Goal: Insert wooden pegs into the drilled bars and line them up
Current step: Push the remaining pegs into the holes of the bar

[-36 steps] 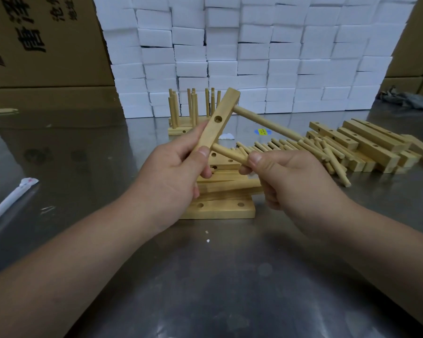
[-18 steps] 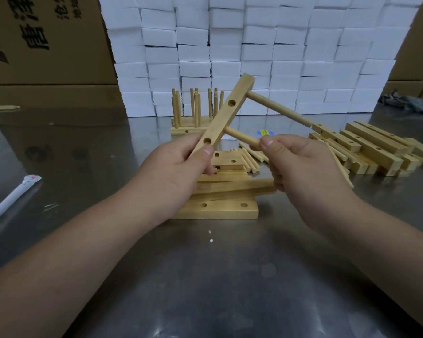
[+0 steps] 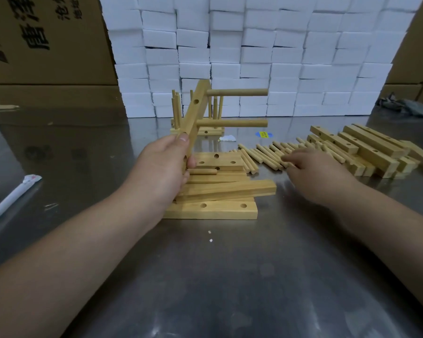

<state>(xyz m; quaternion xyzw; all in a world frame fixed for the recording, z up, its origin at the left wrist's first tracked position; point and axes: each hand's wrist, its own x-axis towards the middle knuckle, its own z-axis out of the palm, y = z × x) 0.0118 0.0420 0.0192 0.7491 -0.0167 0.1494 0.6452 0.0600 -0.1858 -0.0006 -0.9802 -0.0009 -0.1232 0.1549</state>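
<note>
Pale drilled wooden bar clasped by left grip | second round peg now seated | open right grip moved to loose pegs, centre-right.

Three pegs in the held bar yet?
No: only two pegs stick out of the bar in the left hand; the hole between them is empty.

Tan bars and pegs; white blocks; seemingly yellow sticker.
</note>
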